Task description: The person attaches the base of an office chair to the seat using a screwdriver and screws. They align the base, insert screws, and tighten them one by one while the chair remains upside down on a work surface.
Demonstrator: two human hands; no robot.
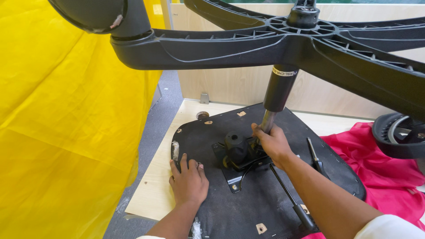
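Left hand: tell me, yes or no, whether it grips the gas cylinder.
No; the left hand presses flat on the seat underside, while the right hand grips the gas cylinder.

Both hands, the left [189, 182] and the right [274, 144], are bare, forearms uncovered, white sleeve edges [389, 228] near the elbows.

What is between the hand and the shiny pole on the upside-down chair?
Nothing visible. The right hand already wraps its fingers around the bottom of the metal pole, just where it meets the black mechanism. The left hand lies flat on the seat underside, off to the side.
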